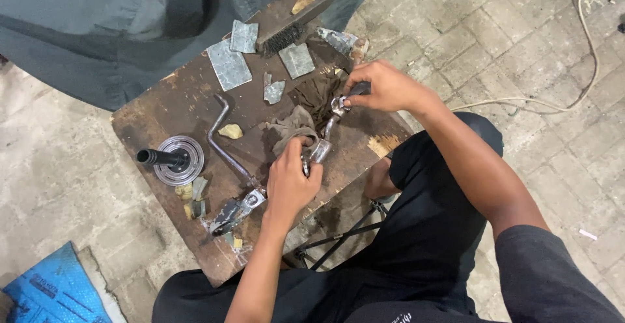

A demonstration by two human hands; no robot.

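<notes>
Blue plastic sack w/ dark print lies flat on the floor at lower left, beside the worn wooden table; floor is pale paving brick, gritty & stained.

The person sits at the table's near edge in dark clothes. Left hand is closed around the lower end of a shiny metal part, a short bent rod w/ a chunky fitting at the bottom, lying on the table's right half. Right hand pinches the part's upper end near a dark grip, fingers curled shut on it. A crumpled brown-grey rag sits just under & beside the part, touching the left fingers.

Left of the hands: a long cranked steel bar, dull grey, running down to a clamp-like end near the table's front edge. Further left, a round ribbed metal disc w/ a black cylindrical stub sticking out sideways. A small yellowish lump lies next to the bar.

Far end of table: flat grey sheet-metal pieces, rectangular, scuffed, plus smaller torn scraps. A wire brush w/ dark wooden back & black bristles lies diagonal among them.

Cream cable snakes over the bricks at right. Dark grey-green tarp hangs behind the table.
</notes>
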